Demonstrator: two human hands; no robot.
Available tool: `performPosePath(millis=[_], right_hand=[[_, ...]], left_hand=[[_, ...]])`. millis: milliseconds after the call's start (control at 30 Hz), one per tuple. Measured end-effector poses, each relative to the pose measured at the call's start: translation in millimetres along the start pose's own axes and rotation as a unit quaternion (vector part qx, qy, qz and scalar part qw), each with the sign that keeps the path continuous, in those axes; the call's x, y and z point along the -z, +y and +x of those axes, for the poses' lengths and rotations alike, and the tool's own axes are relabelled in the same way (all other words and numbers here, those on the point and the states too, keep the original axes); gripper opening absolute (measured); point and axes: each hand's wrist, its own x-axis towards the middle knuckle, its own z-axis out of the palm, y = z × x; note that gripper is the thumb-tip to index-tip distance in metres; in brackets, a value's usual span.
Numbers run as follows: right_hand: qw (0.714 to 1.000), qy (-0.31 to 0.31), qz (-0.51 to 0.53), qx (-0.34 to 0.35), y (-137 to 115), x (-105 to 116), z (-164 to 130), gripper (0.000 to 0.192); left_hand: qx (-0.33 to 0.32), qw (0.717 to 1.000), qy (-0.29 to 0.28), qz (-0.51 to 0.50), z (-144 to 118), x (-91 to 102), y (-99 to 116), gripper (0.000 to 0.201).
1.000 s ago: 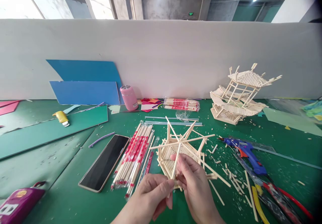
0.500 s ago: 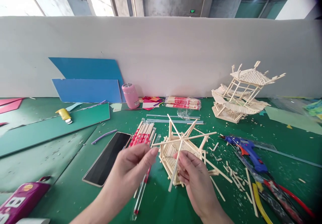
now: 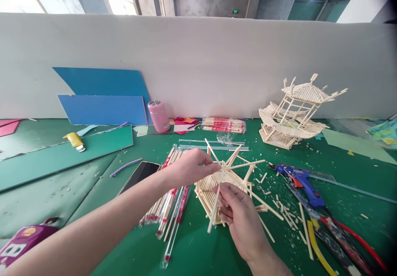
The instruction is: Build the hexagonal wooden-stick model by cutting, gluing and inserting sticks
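Left hand (image 3: 189, 167) moved onto stick frame (image 3: 225, 181) hub, pinching; right hand (image 3: 237, 210) grips spoke.

Glue gun (image 3: 299, 182) crowds right (scraps too); foreground open.

My left hand (image 3: 189, 168) covers part of the chopstick bundle (image 3: 166, 197) and the phone (image 3: 138, 176), and my right hand (image 3: 240, 216) hides the near edge of the stick frame (image 3: 217, 183). The pink case (image 3: 21, 243) and the red-handled pliers (image 3: 356, 243) run off the frame's bottom. I can't read the print on the case.
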Motion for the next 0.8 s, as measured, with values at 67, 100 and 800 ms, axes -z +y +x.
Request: performPosePath(millis=[67, 100, 800], right_hand=[[1.0, 0.002, -0.002, 0.0, -0.9, -0.3, 0.0, 0.027], [1.0, 0.004, -0.001, -0.001, -1.4, -0.5, 0.0, 0.027], [1.0, 0.001, -0.021, 0.012, -3.1, 2.5, -1.7, 0.026]], left_hand=[[0.008, 1.0, -0.029, -0.007, 2.9, -0.3, 2.0, 0.035], [0.013, 0.999, -0.042, -0.01, 4.2, 0.1, 3.4, 0.036], [0.025, 0.98, -0.156, -0.123, 17.2, 4.2, 8.7, 0.031]])
